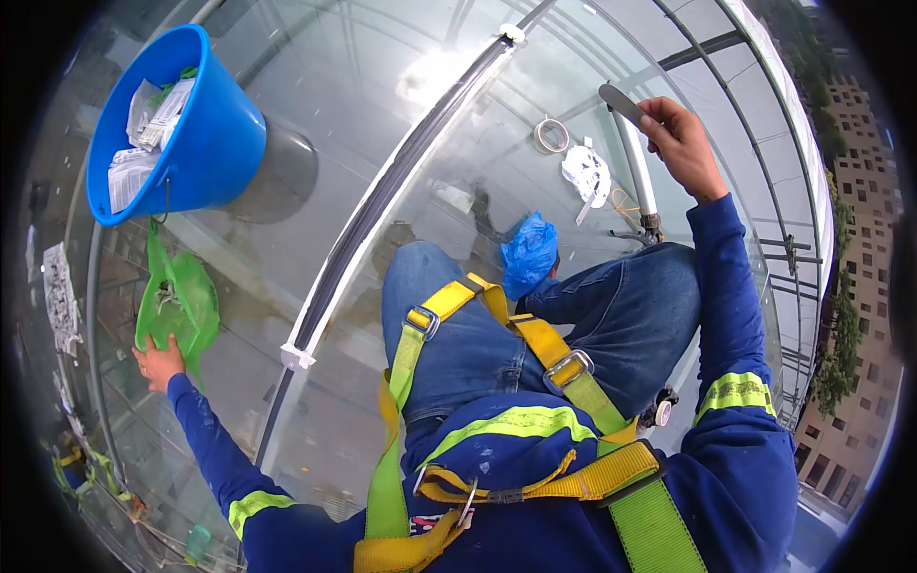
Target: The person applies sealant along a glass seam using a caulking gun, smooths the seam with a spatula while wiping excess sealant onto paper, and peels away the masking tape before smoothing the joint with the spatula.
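Note:
My right hand is raised at the upper right, its fingers closed on a flat grey blade-like tool. At the far left, my left hand touches the lower edge of a green plastic bag, which has some scraps inside. Above the bag stands a blue bucket with folded paper in it. Between the two hands a dark seam, edged with white tape, runs across the glass. Whether the left fingers grip the bag is hard to make out.
A tape roll, a crumpled white piece and a grey-white tube lie beyond my knees. A blue plastic bag is by my foot. Metal bars curve along the right, with a building beyond.

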### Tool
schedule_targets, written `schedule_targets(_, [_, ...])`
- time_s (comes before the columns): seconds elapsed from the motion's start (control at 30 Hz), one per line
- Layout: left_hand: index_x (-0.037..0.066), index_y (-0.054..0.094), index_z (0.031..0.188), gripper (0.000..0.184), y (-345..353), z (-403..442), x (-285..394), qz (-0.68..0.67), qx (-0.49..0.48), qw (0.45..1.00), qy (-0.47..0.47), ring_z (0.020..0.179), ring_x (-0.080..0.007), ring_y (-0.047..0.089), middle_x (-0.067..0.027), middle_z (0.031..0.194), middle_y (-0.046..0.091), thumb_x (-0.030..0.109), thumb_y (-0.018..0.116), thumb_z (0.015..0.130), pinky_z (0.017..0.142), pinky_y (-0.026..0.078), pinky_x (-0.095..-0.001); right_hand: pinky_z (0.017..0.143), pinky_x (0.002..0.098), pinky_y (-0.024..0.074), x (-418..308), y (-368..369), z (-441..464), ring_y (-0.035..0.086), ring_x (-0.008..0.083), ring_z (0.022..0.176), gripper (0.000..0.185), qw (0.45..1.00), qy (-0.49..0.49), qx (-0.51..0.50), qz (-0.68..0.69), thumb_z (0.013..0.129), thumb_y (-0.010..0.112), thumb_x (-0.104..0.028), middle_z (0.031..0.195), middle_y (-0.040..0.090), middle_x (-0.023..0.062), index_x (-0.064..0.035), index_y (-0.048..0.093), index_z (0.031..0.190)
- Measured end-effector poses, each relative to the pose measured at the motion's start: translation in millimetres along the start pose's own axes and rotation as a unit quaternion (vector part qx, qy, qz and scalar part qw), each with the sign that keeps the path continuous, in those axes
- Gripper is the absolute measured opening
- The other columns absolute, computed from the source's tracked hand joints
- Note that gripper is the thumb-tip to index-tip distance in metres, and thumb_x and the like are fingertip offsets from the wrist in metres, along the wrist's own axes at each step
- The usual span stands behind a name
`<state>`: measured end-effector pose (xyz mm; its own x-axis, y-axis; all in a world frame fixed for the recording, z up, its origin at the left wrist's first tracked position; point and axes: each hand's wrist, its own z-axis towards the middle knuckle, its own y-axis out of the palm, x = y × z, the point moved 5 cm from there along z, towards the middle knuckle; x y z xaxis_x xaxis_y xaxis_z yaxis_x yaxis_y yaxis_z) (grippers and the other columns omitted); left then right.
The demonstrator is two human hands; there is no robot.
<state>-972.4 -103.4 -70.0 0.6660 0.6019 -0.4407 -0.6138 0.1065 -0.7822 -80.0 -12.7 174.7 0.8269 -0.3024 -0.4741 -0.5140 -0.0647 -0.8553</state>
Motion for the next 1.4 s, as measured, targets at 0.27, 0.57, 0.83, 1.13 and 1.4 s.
schedule_targets(0.27, [0.005,0.072,0.101,0.026,-200,0,85,-0.289,0.06,0.955,-0.023,0.118,-0.0284,0.056,-0.0109,0.132,0.056,0.024,0.07,0.084,0.094,0.047,-0.0396,0.074,0.0331,0.0523,209,115,119,0.069,0.0221,0.079,0.027,0.973,0.168,0.065,0.145,0.073,0.06,-0.006,0.086,0.071,0.0144,-0.0004,0.07,0.098])
schedule_targets(0.57, [0.0,0.069,0.099,0.017,-322,-6,286,-0.556,0.011,0.811,0.182,0.106,-0.0281,0.062,-0.0136,0.116,0.065,0.008,0.07,0.085,0.089,0.049,-0.0367,0.09,0.0417,0.0494,270,191,139,0.064,0.036,0.1,0.032,0.977,0.186,0.064,-0.088,0.074,0.069,-0.014,0.105,0.067,0.0219,-0.0046,0.07,0.104])
schedule_targets(0.83, [0.002,0.07,0.1,0.023,-215,-118,285,-0.525,-0.205,0.825,-0.045,0.069,-0.017,0.061,-0.0094,0.098,0.069,0.009,0.072,0.078,0.068,0.051,-0.0352,0.083,0.0391,0.0508,166,165,175,0.064,0.0272,0.09,0.034,0.992,-0.01,0.12,0.029,0.078,0.073,-0.019,0.1,0.065,0.0154,-0.006,0.068,0.109])
schedule_targets(1.13, [0.004,0.073,0.097,0.025,-81,-255,22,-0.325,-0.244,0.845,-0.348,0.081,-0.0265,0.069,-0.011,0.085,0.072,0.019,0.071,0.077,0.079,0.053,-0.0375,0.072,0.0294,0.0497,34,102,163,0.06,0.0136,0.086,0.034,0.982,-0.187,0.031,0.024,0.089,0.068,-0.022,0.105,0.069,0.0091,-0.0025,0.066,0.118])
schedule_targets(1.4, [0.004,0.073,0.098,0.034,-53,-245,61,-0.387,-0.405,0.798,-0.221,0.093,-0.0327,0.068,-0.015,0.092,0.072,0.031,0.073,0.078,0.086,0.052,-0.0391,0.083,0.0278,0.0501,-123,52,64,0.062,0.0133,0.092,0.027,0.929,-0.35,-0.001,-0.122,0.093,0.066,-0.015,0.114,0.066,0.0097,-0.0029,0.065,0.117])
